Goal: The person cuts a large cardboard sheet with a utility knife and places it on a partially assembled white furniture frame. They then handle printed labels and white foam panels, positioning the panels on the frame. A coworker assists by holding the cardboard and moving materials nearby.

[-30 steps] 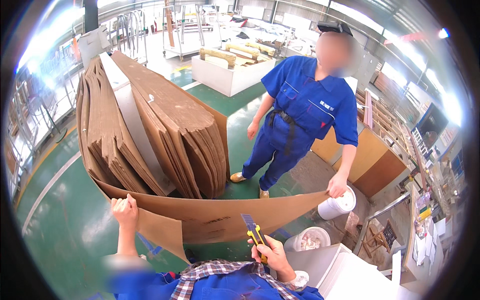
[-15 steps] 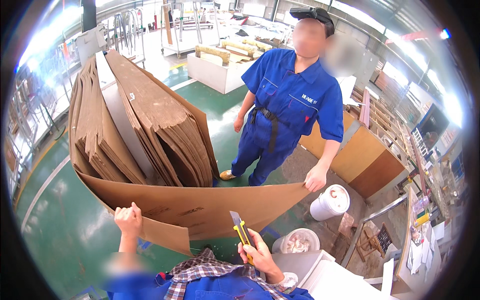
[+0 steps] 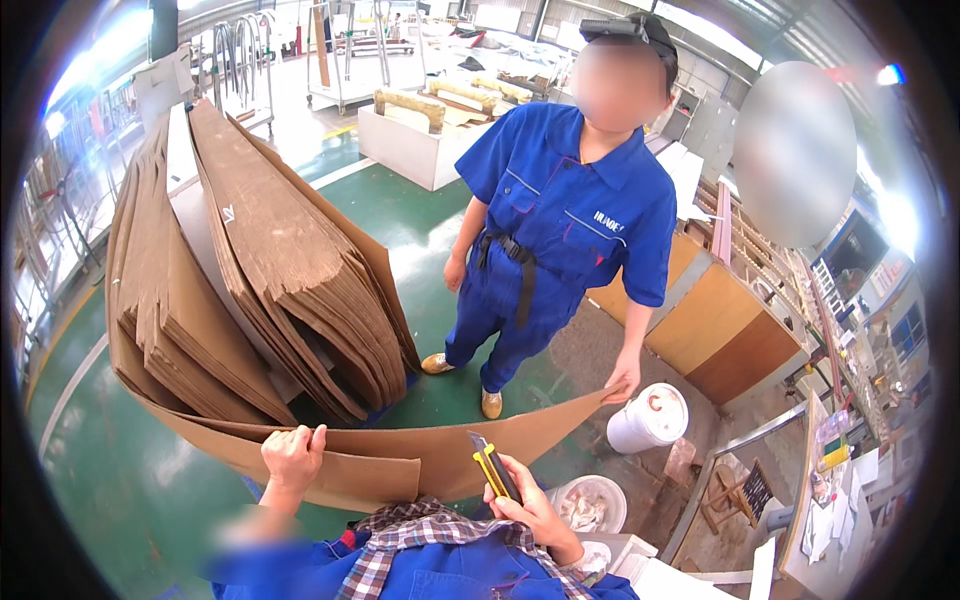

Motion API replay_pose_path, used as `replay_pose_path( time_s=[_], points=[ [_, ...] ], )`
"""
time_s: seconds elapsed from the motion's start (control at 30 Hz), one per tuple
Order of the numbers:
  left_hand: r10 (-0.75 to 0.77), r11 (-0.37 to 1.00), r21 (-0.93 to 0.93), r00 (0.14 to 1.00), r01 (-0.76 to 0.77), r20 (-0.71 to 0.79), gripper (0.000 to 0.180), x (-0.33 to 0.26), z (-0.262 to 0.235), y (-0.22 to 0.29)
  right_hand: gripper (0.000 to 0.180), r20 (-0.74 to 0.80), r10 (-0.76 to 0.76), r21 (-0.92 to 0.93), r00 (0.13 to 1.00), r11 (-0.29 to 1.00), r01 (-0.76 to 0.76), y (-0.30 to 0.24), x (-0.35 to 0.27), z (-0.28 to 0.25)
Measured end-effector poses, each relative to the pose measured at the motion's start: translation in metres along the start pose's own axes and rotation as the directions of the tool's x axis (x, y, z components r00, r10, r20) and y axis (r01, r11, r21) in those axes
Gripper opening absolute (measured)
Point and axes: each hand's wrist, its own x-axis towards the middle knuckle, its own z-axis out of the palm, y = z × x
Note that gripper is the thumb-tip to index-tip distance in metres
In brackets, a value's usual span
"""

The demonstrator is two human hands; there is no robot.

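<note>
A long brown cardboard sheet (image 3: 490, 463) bows across in front of me, standing on edge. My left hand (image 3: 292, 460) is closed over its upper rim, left of the middle, where a shorter flap of cardboard (image 3: 365, 478) lies on my side. In my right hand (image 3: 530, 512) is a yellow and black utility knife (image 3: 492, 468), blade out and pointing up, close to the sheet. Across from me stands a person in blue workwear (image 3: 570, 210), whose hand (image 3: 622, 374) holds the sheet's right end.
A thick bundle of folded cardboard (image 3: 290, 260) stands on the green floor behind the sheet. At the right are a white bucket (image 3: 648, 416), a bin with scraps (image 3: 592, 502) and a wooden cabinet (image 3: 735, 315). A low white box (image 3: 410, 150) holds rolls farther back.
My left hand has moved right with the sheet's rim, and the sheet sits closer to me. The person's hand has come slightly lower with its end. The knife stays in my right hand.
</note>
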Motion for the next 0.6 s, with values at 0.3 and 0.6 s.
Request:
replay_pose_path(
  time_s=[0.3, 0.6],
  points=[
    [-0.041, 0.997, -0.067, 0.996, 0.046, 0.077, 0.028, 0.008, 0.015, -0.004, 0.062, 0.077, 0.048, 0.029, 0.996, 0.998, -0.051, -0.002, 0.055, -0.023],
    [-0.091, 0.991, 0.098, 0.995, 0.088, 0.033, 0.039, 0.012, 0.012, 0.014, 0.047, 0.175, 0.097, -0.175, 0.980, 0.982, -0.066, -0.011, 0.089, -0.048]
  ],
)
